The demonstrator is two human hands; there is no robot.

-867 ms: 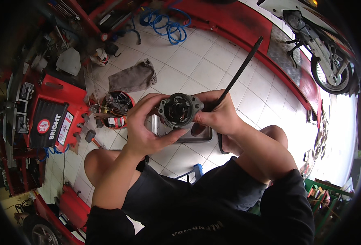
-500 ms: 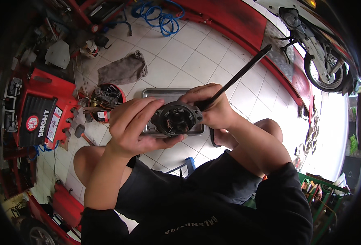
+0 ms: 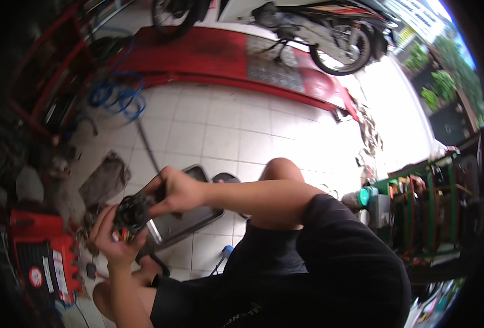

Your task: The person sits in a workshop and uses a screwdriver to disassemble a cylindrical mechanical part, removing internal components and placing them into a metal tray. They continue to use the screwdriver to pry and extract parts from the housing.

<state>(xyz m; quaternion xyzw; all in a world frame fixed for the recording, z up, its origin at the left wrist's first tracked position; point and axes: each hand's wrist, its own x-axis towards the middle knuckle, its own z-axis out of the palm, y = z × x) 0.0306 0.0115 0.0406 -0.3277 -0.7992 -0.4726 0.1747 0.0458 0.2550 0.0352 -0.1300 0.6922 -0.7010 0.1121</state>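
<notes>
My left hand (image 3: 110, 236) wraps round a dark round metal housing (image 3: 132, 212) with a hollow inside, at the lower left of the view. Its inner parts are blurred. My right hand (image 3: 180, 191) is closed beside it, its fingers against the housing's edge. A long dark screwdriver (image 3: 149, 146) juts from that hand, its shaft pointing up and to the left. Below the hands, a shallow metal tray (image 3: 204, 220) rests on the tiles, partly covered by my right hand.
A red lift platform (image 3: 198, 63) crosses the far side, with a motorcycle (image 3: 329, 38) on it. Blue hose (image 3: 116, 101) lies coiled at far left, near a grey rag (image 3: 106, 179). A red machine (image 3: 42, 257) stands left; a green rack (image 3: 433, 208), right.
The view has swung right, so the surroundings and both hands appear farther left. The screwdriver shaft points up-left instead of up-right. Both hands keep hold of their things.
</notes>
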